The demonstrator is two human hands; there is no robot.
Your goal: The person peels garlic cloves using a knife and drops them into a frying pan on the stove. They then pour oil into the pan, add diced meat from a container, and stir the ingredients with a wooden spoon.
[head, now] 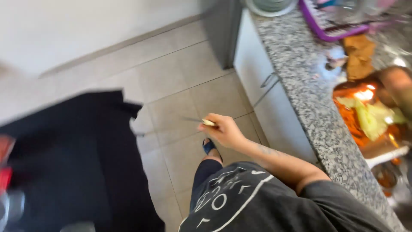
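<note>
Hands: only one (223,131) visible, unclear which, fingers closed around a pale-handled knife (199,121), blade blurred, pointing left over the tiled floor (180,81). Well apart from the granite worktop (300,81) on the right. Other hand unseen.

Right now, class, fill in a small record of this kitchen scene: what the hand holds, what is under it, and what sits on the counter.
right hand: closed on a knife, blade pointing away from the counter
under the hand: tiled floor; foot in a blue sandal
counter: speckled stone, beside the arm
on the counter: orange bowl with pale green pieces; purple basket
left hand: not seen
sharpness: blurred
</note>
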